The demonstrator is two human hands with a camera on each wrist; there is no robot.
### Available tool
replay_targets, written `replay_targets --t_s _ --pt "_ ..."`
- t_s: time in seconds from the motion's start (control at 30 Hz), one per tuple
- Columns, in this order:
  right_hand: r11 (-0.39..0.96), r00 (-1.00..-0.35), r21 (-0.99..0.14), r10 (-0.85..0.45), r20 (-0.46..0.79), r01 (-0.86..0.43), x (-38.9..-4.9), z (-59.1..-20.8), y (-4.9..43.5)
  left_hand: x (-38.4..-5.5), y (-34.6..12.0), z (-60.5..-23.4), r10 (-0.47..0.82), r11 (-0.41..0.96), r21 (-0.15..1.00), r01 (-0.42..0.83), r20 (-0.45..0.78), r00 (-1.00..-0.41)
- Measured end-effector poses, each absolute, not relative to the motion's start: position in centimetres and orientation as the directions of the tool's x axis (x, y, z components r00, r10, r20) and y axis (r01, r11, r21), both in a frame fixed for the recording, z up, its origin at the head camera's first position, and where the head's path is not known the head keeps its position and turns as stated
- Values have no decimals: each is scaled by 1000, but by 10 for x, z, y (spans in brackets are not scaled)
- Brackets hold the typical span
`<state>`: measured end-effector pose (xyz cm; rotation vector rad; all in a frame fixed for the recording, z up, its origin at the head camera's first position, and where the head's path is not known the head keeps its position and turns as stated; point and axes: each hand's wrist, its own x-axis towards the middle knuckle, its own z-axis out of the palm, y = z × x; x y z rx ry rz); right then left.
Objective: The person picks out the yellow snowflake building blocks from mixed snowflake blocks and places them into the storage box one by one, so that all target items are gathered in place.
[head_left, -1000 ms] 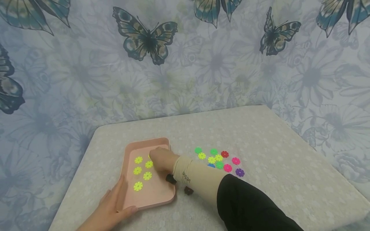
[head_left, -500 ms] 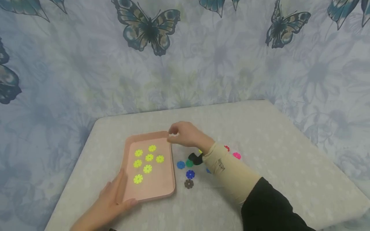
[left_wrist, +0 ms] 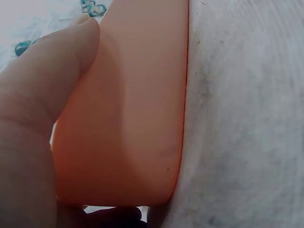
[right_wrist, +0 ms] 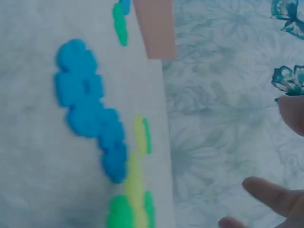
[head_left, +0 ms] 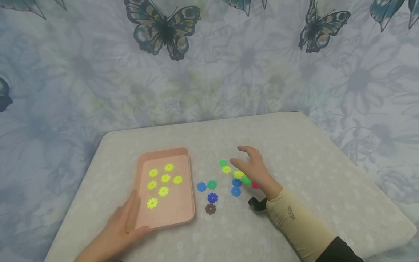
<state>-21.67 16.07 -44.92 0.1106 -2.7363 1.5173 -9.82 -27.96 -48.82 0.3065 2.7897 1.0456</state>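
Observation:
My left hand [head_left: 116,227] holds the near-left corner of a pink tray [head_left: 178,214], thumb on its front side and fingers along its left side. In the left wrist view the thumb lies against the tray's wall [left_wrist: 152,104]. Several yellow flower-shaped plastic discs [head_left: 152,203] lie flat inside the tray. My right hand [head_left: 255,169] hovers over the loose discs to the right, thumb and fingers spread apart, with nothing between them. Beneath and beside it are yellow discs [head_left: 226,170], green discs [head_left: 223,163], blue discs [head_left: 236,191] and a partly hidden pink disc [head_left: 255,185].
Between tray and right hand lie a light blue disc [head_left: 201,187], a green disc [head_left: 212,185], a dark blue disc [head_left: 212,198] and a brown disc [head_left: 211,209]. A pale cloth [head_left: 327,182] covers the table, which meets a butterfly-patterned backdrop [head_left: 229,83].
My right hand has left the tray, moved right over the loose discs and spread its fingers. A yellow disc it covered now shows in the tray, with another to its right. The left hand stays put.

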Motion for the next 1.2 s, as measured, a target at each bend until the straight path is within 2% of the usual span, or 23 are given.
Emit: replay_targets --t_s 0.1,0.2,0.43,0.57,0.7,0.8,0.9,1.2 --pt "531 -995 -843 -85 50 -88 -219 -462 156 -95 -282 -490 232 734 669 119 -82 -969" --pt "602 -988 -786 -139 70 -141 -221 -473 151 -92 -283 -493 224 738 667 106 -94 -970" --pt "787 -945 -525 -293 143 -324 -221 -488 148 -93 -282 -492 214 754 648 108 -87 -973" --pt "807 -901 -401 -394 179 -433 -218 -491 149 -95 -281 -490 196 782 620 65 -145 -970" --pt "758 -827 -331 -510 236 -562 -214 -491 149 -96 -279 -488 180 786 618 13 -209 -961" --pt "669 -752 -344 -598 277 -659 -210 -490 146 -96 -279 -487 190 762 648 9 -210 -959" --pt "595 -704 -388 -653 278 -704 -207 -488 143 -96 -279 -488 199 756 653 29 -188 -962" --pt "601 -744 -486 -644 175 -635 -201 -480 136 -97 -281 -489 195 781 622 57 -156 -968"
